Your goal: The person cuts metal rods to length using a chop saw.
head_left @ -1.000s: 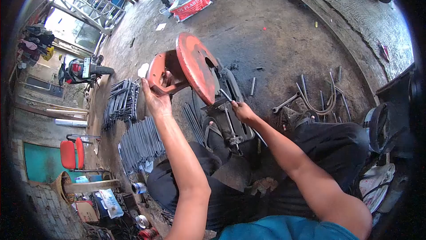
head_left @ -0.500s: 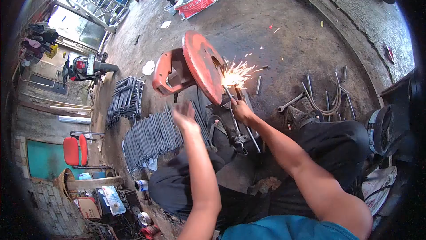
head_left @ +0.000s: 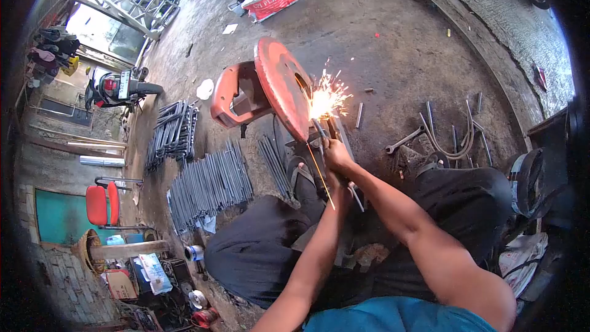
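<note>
On the left, slim metal bars point(head_left: 212, 184) are laid side by side on the floor, seemingly so they can be reached from the seat. Next, the red guard point(head_left: 279, 86) is tilted beside the cut, apparently so that the wheel is shielded. And here, right beside it, the metal rod point(head_left: 318, 128) is fed into the sparks point(head_left: 327, 100)! The left hand point(head_left: 337, 179) is brought in low against the right, mostly hidden; whether its fingers are closed cannot be told. The right hand point(head_left: 337, 152) is clamped round the rod near the cut, presumably so it is steadied there. The rod's far tip is pointed away from the body, its long axis slanted from lower right to upper left. Farther right, a wrench point(head_left: 405, 140) is laid flat.
</note>
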`<state>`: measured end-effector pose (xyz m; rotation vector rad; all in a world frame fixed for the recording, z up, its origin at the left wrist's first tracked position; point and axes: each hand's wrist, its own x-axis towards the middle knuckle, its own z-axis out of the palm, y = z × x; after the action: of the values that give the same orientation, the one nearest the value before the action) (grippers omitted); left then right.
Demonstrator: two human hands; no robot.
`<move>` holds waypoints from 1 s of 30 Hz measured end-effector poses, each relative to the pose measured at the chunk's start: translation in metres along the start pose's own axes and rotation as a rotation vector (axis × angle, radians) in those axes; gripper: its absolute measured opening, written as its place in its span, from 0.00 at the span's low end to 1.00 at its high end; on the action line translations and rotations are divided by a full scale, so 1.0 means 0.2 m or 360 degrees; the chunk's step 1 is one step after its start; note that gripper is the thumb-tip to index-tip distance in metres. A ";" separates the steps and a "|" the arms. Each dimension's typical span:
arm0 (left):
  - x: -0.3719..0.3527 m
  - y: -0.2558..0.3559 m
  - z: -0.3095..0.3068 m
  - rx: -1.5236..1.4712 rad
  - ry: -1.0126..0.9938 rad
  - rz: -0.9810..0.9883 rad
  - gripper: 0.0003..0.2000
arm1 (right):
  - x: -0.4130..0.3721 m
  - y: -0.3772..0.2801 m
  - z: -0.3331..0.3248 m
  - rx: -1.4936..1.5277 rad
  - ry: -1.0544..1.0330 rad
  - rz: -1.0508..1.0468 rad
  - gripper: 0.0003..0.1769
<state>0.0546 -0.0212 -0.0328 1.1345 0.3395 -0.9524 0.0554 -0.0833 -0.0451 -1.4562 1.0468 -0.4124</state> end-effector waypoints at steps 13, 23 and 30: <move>0.45 -0.35 -0.37 0.0633 0.0081 0.0546 0.30 | 0.09 0.11 -0.02 0.0642 -0.0492 0.0185 0.29; -0.08 -0.21 -0.04 -0.0110 -0.0254 0.0089 0.20 | -0.04 -0.03 -0.07 -0.0219 -0.0101 -0.0068 0.25; 0.02 -0.23 -0.15 -0.0251 -0.0618 -0.0155 0.21 | -0.13 -0.18 -0.13 -0.0547 -0.0043 0.0050 0.16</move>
<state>0.0280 -0.0005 -0.0759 0.7736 0.1509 -1.1854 0.0335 -0.0834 0.0019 -1.7408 1.1574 -0.1946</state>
